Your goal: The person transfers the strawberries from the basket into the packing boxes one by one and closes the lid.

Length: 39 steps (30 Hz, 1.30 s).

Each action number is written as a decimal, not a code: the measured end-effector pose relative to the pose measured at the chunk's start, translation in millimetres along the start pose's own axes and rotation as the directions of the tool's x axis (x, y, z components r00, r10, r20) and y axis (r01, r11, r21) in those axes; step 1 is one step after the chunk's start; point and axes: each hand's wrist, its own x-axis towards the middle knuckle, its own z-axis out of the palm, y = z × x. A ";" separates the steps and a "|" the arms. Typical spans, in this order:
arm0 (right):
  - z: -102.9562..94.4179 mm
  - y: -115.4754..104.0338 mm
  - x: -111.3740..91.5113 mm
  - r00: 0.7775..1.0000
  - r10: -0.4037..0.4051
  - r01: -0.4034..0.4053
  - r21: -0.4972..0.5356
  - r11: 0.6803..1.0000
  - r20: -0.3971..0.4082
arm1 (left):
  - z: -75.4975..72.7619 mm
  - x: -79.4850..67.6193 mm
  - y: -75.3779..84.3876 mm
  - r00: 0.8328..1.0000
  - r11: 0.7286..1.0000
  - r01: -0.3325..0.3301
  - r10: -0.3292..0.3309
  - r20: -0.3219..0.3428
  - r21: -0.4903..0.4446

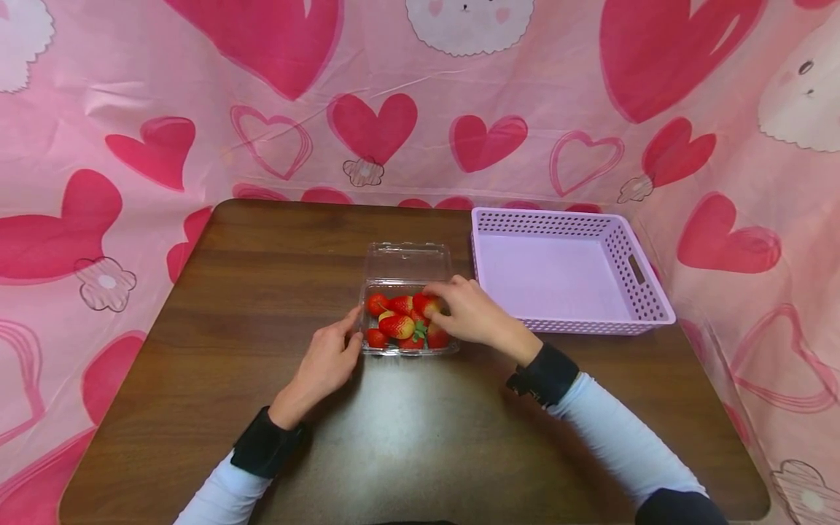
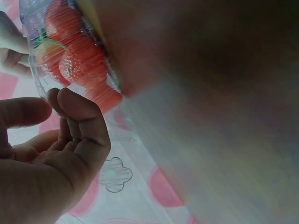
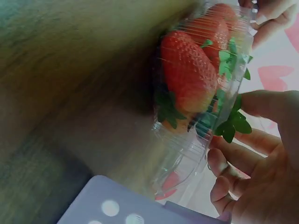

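Observation:
A clear plastic clamshell box (image 1: 408, 262) lies with its lid folded back, and several red and yellow strawberries (image 1: 397, 327) fill it. My left hand (image 1: 330, 355) holds the box's left edge; in the left wrist view, bent fingers and the thumb (image 2: 25, 112) meet at its rim. Over the box's right side, my right hand (image 1: 475, 310) pinches a strawberry (image 1: 423, 303) between thumb and fingers. The right wrist view shows green leaves (image 3: 233, 126) between those fingers, with the berry's body largely hidden.
A lilac perforated basket (image 1: 551, 273) stands behind and to the right of the box, close to my right hand. Both are on a dark wooden table (image 1: 262, 292). Pink heart-patterned cloth (image 1: 282, 146) hangs around the back and sides.

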 end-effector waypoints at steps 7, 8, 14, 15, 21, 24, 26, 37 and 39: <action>9.2 -2.9 -5.2 0.989 0.068 -0.061 0.064 0.996 -0.129 | -1.8 -3.2 2.6 0.999 0.998 0.053 -0.053 -0.005 -0.032; 10.8 -4.1 -5.9 0.982 0.096 -0.080 0.099 0.992 -0.164 | -2.2 -3.7 2.9 0.998 0.997 0.065 -0.065 -0.007 -0.037; 18.2 -20.6 -10.6 0.905 0.346 -0.228 0.407 0.885 -0.246 | -5.1 -5.2 3.2 0.996 0.996 0.086 -0.086 -0.024 -0.024; 18.4 -24.7 -11.3 0.893 0.386 -0.252 0.454 0.855 -0.232 | -6.4 -5.2 3.1 0.996 0.996 0.085 -0.085 -0.020 -0.017; 23.6 -35.5 -8.3 0.806 0.579 -0.326 0.725 0.606 -0.123 | -26.0 4.7 2.2 0.996 0.996 0.085 -0.085 0.005 0.027; 29.4 -30.8 -5.0 0.751 0.658 -0.307 0.846 0.435 -0.066 | -39.6 19.5 2.8 0.997 0.996 0.075 -0.075 0.004 0.053; 32.9 -26.4 -2.8 0.726 0.687 -0.280 0.900 0.334 -0.030 | -46.5 31.3 2.6 0.997 0.995 0.070 -0.071 0.015 0.064; 42.7 -10.0 2.8 0.752 0.657 -0.226 0.957 0.182 0.053 | -50.1 75.2 -5.7 0.983 0.985 0.159 -0.151 0.109 -0.073; 43.0 -6.8 3.1 0.758 0.650 -0.219 0.958 0.187 0.046 | -48.4 78.5 -5.2 0.984 0.983 0.161 -0.153 0.096 -0.087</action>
